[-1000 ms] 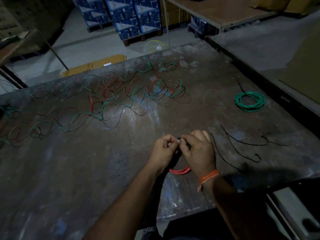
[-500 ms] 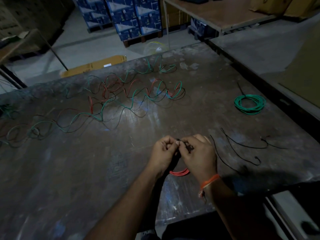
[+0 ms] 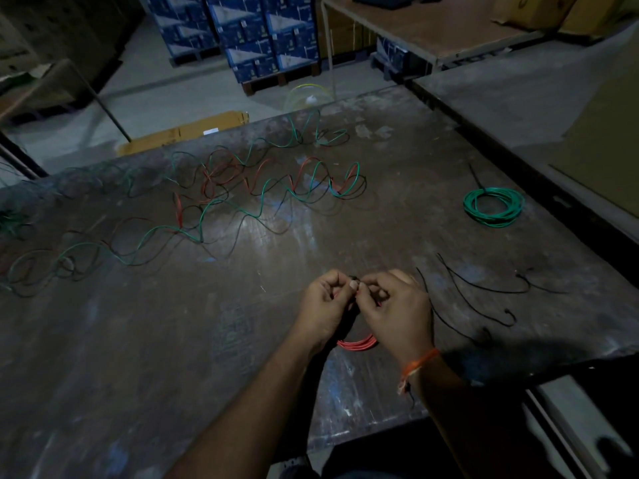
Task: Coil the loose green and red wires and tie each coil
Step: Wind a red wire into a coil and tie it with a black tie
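Observation:
A red wire coil [image 3: 358, 343] hangs between my two hands near the table's front edge; only its lower arc shows below them. My left hand [image 3: 323, 302] and my right hand [image 3: 397, 305] meet fingertip to fingertip above it, both pinching a thin black tie [image 3: 353, 279] at the coil's top. A tied green coil [image 3: 493, 206] lies at the right of the table. Loose green and red wires [image 3: 242, 198] sprawl in loops across the far left and middle.
Several black ties [image 3: 484, 288] lie on the worn table [image 3: 173, 340] right of my hands. The table's right edge borders a dark gap. Stacked blue boxes [image 3: 262, 32] and another table [image 3: 449, 25] stand beyond the far edge.
Both hands stay together at the top of the red coil, with small finger movements on the black tie. The camera view has shifted slightly; nothing else moved.

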Tool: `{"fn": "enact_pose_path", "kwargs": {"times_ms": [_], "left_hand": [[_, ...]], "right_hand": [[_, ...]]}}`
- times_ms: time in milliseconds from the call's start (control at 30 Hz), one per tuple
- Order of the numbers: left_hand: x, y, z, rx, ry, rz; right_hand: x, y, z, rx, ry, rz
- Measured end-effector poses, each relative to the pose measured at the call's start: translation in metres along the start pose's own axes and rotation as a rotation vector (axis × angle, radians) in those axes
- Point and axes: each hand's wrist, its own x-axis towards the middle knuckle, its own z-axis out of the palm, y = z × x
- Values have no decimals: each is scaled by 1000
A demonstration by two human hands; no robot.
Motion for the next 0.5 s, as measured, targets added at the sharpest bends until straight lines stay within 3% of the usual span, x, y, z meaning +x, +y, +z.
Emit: {"fn": "enact_pose_path", "kwargs": {"times_ms": [500], "left_hand": [[-4, -1, -3, -81, -75, 18]], "right_hand": [[-1, -6, 1, 41, 0, 56]]}}
